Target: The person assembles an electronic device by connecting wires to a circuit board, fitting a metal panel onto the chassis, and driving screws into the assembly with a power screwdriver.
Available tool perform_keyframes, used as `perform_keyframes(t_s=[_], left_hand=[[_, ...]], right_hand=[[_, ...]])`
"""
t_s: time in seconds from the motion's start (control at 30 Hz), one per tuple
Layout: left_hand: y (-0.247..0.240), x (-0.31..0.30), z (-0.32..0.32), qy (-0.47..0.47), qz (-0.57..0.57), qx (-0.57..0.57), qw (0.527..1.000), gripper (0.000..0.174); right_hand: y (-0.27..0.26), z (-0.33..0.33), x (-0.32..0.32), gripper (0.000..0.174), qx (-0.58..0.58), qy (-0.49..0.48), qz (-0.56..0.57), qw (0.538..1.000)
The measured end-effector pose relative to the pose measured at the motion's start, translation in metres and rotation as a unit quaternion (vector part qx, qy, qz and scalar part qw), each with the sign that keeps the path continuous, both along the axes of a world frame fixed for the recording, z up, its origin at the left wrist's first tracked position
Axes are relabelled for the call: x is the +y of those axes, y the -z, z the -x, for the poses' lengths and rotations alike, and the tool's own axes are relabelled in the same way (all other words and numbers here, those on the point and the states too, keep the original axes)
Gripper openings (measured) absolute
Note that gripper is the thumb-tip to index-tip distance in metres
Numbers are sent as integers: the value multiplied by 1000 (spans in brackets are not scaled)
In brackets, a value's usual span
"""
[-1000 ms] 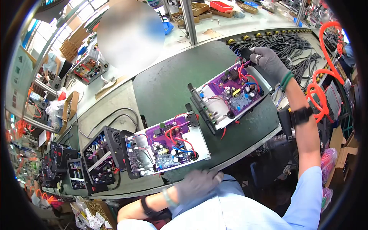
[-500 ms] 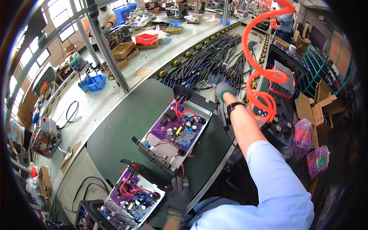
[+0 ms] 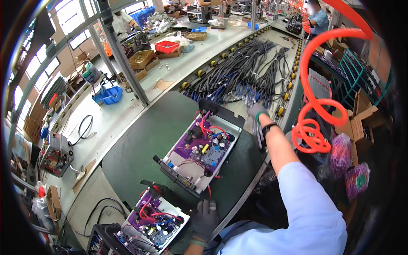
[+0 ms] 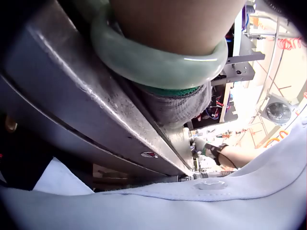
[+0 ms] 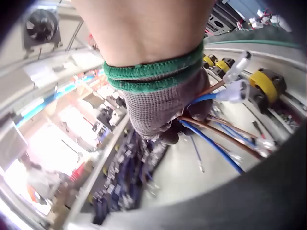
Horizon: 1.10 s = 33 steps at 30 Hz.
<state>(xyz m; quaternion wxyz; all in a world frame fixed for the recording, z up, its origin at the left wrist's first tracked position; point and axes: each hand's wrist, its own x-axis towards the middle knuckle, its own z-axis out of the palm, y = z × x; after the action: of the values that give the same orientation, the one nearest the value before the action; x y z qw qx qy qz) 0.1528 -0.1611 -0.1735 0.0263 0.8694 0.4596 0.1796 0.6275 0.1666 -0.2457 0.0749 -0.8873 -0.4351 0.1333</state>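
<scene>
My gloved right hand point(image 3: 257, 111) is over the near end of a pile of black cables point(image 3: 244, 63). In the right wrist view the same hand point(image 5: 160, 108) pinches a blue wire point(image 5: 211, 143) and a brown wire point(image 5: 235, 140) with clear plastic terminal covers point(image 5: 235, 91) at their ends. My gloved left hand point(image 3: 205, 221) rests on the green mat point(image 3: 136, 131), fingers extended, between two open chassis. The farther chassis point(image 3: 204, 148) holds a purple circuit board and a black end panel; its red wire hangs by my left fingertips. The nearer chassis point(image 3: 155, 221) sits left of that hand.
An orange coiled air hose point(image 3: 314, 110) hangs at the right. Rollers with yellow wheels point(image 3: 212, 63) border the cable pile. A metal post point(image 3: 123, 55), a blue bin point(image 3: 111, 94) and a red tray point(image 3: 166, 46) stand beyond the mat. Cardboard boxes point(image 3: 361, 121) are at the right.
My right hand has left the farther chassis's end panel, reached to the cable pile and gripped wires. My left hand has moved from my body onto the mat. The head view has swung right.
</scene>
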Motion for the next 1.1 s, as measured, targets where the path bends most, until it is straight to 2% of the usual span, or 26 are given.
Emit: perform_keyframes(t_s=[0.03,0.1,0.17,0.2,0.23,0.27,0.3,0.37,0.4,0.43,0.47,0.5,0.53,0.57,0.6,0.63,0.7,0.73,0.8,0.83,0.9,0.93,1.0,1.07,1.1], left_hand=[[-3,2,-1,-2,4,1,1000,42],[-4,6,-3,-4,5,1,1000,43],[4,4,-1,-4,-36,-11,999,41],[2,3,-2,-8,-13,-26,1000,39],[-3,3,-3,-4,-7,-24,1000,39],[-8,2,-2,0,-21,-19,1000,38],[-11,1,-1,7,-34,-14,999,37],[-5,0,1,18,-33,-25,999,36],[-4,-1,3,20,-36,-39,998,36],[-7,-3,4,18,-38,-41,998,36],[-10,-5,3,21,-28,-57,998,34],[-14,-8,3,26,-17,-70,997,33],[-21,-14,2,25,-20,-72,997,33],[-30,-20,-3,6,-35,-106,994,33],[-37,-25,-6,-12,-48,-138,989,33],[-39,-30,-5,-12,-51,-140,989,33],[-39,-40,-2,-51,-33,-198,978,35],[-38,-44,3,-58,-33,-199,978,35],[-36,-52,15,-29,-4,-197,980,38],[-36,-54,18,-41,-4,-198,979,38],[-37,-60,23,-50,18,-208,977,36],[-35,-60,25,-62,19,-206,976,36],[-31,-58,21,-52,54,-271,960,37],[-42,-56,7,-70,99,-258,958,37],[-49,-51,-3,-80,139,-245,956,37]], right_hand=[[38,-28,68,42,-32,-166,-27,985],[-68,7,26,37,47,-118,-81,989],[-79,31,12,35,-12,-152,-251,956],[-57,33,46,39,74,-34,-272,959],[-31,39,79,46,158,85,-286,941],[-77,83,30,26,456,246,-393,759],[-127,123,-24,23,514,280,-434,685],[-153,143,-91,22,589,229,-475,612],[-174,161,-135,23,603,241,-473,595],[-161,165,-163,25,616,186,-456,614],[-161,184,-200,21,575,128,-416,693],[-125,192,-223,14,561,56,-397,724],[-106,221,-239,18,511,0,-451,732],[-101,250,-276,31,308,-50,-456,834],[-95,264,-298,34,354,-64,-378,853],[-93,271,-311,34,353,-66,-381,852],[-92,278,-324,31,363,-121,-257,888],[-91,275,-322,31,364,-126,-253,888],[-95,261,-310,29,346,-232,-160,895],[-103,258,-309,29,347,-242,-152,893],[-133,260,-314,29,212,-361,-76,905],[-134,256,-314,31,229,-410,-27,883],[-141,256,-319,31,241,-425,-1,873],[-146,255,-323,31,251,-436,25,864],[-149,252,-322,30,197,-432,45,879]])
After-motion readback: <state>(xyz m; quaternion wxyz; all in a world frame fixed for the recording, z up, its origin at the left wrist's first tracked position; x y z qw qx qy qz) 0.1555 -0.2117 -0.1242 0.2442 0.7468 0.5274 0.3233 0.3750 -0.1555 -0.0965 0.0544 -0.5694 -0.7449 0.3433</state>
